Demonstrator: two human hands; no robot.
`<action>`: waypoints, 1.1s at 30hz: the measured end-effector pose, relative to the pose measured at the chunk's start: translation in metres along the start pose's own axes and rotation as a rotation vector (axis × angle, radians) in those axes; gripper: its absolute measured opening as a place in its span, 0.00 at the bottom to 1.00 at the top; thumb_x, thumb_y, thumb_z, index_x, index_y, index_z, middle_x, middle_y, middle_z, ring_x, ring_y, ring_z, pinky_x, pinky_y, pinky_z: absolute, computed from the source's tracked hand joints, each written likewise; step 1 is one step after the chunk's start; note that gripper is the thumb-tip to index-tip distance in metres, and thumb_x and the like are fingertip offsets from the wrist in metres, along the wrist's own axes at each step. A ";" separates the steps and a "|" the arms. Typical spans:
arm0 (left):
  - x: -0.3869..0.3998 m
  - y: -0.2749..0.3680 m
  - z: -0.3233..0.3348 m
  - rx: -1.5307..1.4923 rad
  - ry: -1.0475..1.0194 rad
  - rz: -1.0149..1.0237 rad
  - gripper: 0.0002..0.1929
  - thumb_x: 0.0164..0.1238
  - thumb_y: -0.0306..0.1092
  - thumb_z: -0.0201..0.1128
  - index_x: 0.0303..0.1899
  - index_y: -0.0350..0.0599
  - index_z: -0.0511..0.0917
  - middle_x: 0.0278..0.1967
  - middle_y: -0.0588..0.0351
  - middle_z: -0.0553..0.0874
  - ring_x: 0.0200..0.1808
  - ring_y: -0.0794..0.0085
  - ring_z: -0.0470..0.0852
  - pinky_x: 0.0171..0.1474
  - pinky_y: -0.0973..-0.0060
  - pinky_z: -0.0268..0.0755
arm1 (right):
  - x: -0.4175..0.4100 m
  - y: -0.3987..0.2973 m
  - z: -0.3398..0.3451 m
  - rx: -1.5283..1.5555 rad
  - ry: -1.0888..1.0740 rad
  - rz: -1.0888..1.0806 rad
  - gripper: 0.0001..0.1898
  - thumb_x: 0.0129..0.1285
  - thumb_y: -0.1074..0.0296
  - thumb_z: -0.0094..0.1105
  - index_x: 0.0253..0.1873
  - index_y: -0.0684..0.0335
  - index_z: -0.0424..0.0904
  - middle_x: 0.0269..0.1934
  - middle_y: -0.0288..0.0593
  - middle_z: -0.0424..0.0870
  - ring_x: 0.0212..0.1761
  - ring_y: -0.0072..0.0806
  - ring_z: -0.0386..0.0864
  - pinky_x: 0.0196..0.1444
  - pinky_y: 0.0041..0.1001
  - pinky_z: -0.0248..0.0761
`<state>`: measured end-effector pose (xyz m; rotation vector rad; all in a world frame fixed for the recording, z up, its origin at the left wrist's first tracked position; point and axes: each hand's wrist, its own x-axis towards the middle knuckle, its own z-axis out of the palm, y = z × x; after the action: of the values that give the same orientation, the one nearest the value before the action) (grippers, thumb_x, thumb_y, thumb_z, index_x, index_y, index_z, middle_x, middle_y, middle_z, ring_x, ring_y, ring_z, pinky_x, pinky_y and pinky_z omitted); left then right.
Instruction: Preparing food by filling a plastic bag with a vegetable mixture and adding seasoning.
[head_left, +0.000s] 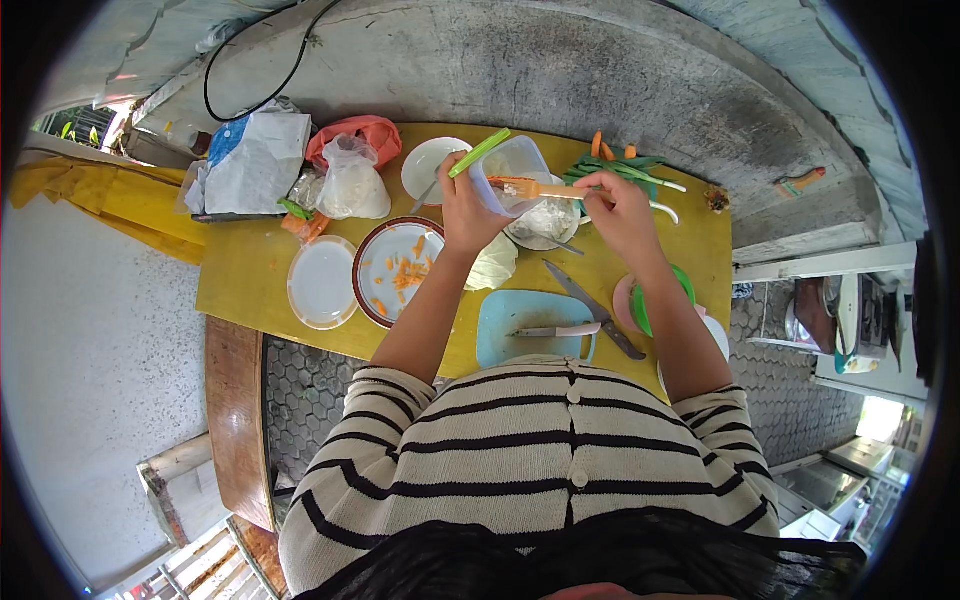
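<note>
My left hand (474, 214) grips a translucent plastic container (525, 156), tilted over the table. A light-green strip (480, 152) lies along the container's near left edge; I cannot tell whether it is part of it. My right hand (621, 217) pinches the handle of a tan utensil (536, 189), its slotted or pronged head at the container's mouth. Below and behind the container stands a bowl of white powder or flour (546, 221), a metal utensil handle (559, 242) jutting from it. Half-hidden by my left forearm are a pale cabbage (493, 264) and a brown-rimmed plate (367, 289) with carrot pieces (409, 274).
A blue cutting board (529, 311) bears a small knife (559, 331); a larger knife (585, 296) lies alongside. Spring onions (637, 172) and carrots (600, 148) lie back right. At left are a white plate (322, 281), a white bowl (429, 166) and a bag (352, 184). A green bowl (640, 307) sits by my right forearm.
</note>
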<state>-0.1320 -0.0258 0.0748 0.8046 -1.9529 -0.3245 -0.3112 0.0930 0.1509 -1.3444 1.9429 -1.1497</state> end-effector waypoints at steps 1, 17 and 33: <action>0.000 0.000 0.000 0.000 0.001 -0.001 0.51 0.31 0.44 0.86 0.59 0.33 0.64 0.55 0.41 0.71 0.61 0.48 0.68 0.56 0.61 0.75 | 0.000 0.000 0.000 0.035 0.001 0.013 0.09 0.62 0.72 0.57 0.45 0.66 0.81 0.29 0.44 0.84 0.27 0.24 0.79 0.31 0.25 0.70; -0.008 -0.012 0.004 -0.034 0.063 0.149 0.54 0.34 0.50 0.84 0.64 0.34 0.62 0.59 0.41 0.70 0.64 0.47 0.63 0.65 0.58 0.64 | -0.009 -0.001 0.045 -0.562 -0.095 -0.458 0.11 0.60 0.74 0.58 0.49 0.62 0.77 0.35 0.48 0.83 0.33 0.46 0.82 0.34 0.40 0.75; -0.008 -0.011 0.004 -0.017 0.010 0.030 0.54 0.32 0.43 0.86 0.63 0.33 0.60 0.59 0.38 0.67 0.65 0.46 0.63 0.62 0.59 0.69 | -0.001 0.013 0.020 0.130 -0.016 -0.083 0.08 0.65 0.74 0.54 0.47 0.66 0.80 0.28 0.36 0.80 0.26 0.15 0.71 0.28 0.21 0.65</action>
<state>-0.1285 -0.0297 0.0617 0.7637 -1.9488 -0.3186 -0.3018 0.0885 0.1297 -1.3714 1.7833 -1.2771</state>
